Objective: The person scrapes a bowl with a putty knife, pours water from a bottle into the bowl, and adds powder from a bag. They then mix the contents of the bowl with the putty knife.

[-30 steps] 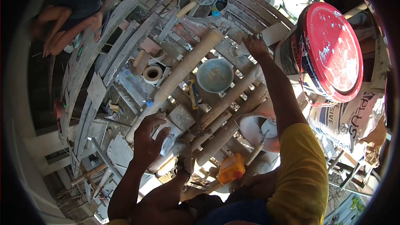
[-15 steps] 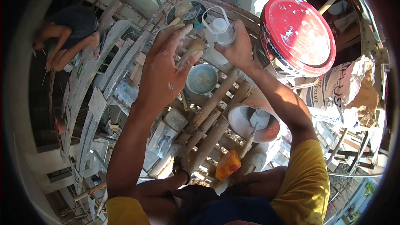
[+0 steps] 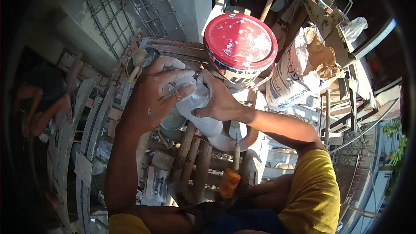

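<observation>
A clear plastic bottle (image 3: 198, 99) is held between my two hands, tilted, its lower part pointing down toward the right. My right hand (image 3: 219, 97) is wrapped round its side. My left hand (image 3: 158, 91) is closed over its top end, where the cap is hidden by the fingers. Beneath the hands a light blue bowl (image 3: 173, 120) shows in part. Below the bottle a trowel (image 3: 237, 132) rests over a round container (image 3: 223, 142). A yellow-orange container with a red cap (image 3: 229, 184) is near my legs.
A large bucket with a red lid (image 3: 241, 39) stands beyond my right hand. An open paper sack (image 3: 288, 80) is to its right. Wooden slats and poles (image 3: 201, 164) lie below. A crouching person (image 3: 43, 99) is at the far left.
My left hand has moved onto the top of the bottle and closed. The bottle is now tilted. The view has shifted, with the bucket and sack appearing farther left.
</observation>
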Motion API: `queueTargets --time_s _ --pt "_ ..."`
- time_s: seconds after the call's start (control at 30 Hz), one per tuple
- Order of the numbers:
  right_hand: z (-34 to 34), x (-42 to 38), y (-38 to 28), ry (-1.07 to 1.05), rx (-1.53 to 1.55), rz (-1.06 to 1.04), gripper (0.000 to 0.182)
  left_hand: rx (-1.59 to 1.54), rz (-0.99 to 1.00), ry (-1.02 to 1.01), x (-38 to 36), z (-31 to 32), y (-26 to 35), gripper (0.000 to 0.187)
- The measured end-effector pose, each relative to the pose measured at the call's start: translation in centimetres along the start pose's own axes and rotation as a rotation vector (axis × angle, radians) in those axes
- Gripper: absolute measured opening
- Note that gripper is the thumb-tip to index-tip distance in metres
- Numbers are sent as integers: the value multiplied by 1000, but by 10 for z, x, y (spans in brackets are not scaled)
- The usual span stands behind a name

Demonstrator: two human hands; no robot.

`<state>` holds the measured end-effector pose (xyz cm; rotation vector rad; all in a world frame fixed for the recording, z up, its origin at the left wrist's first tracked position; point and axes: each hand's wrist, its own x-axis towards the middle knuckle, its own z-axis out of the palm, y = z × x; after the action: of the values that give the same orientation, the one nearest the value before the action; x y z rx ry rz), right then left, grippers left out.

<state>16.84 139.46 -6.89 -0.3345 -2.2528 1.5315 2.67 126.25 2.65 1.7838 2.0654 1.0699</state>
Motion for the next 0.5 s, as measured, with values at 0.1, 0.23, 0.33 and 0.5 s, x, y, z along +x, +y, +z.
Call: queueTargets --time_s 0.1,0.23,0.33,0.5 --pt "-3 -6 -8 -17 36 35 73 5 88 -135 -1 -4 4 38" --pt "5 -7 -14 20 152 -1 73 -143 112 -108 2 1 -3 37" --pt "9 0 -9 -15 294 23 74 -170 133 -35 3 0 -4 34" --pt "3 13 -11 -279 681 -8 103 -149 132 97 -1 -19 -4 30"
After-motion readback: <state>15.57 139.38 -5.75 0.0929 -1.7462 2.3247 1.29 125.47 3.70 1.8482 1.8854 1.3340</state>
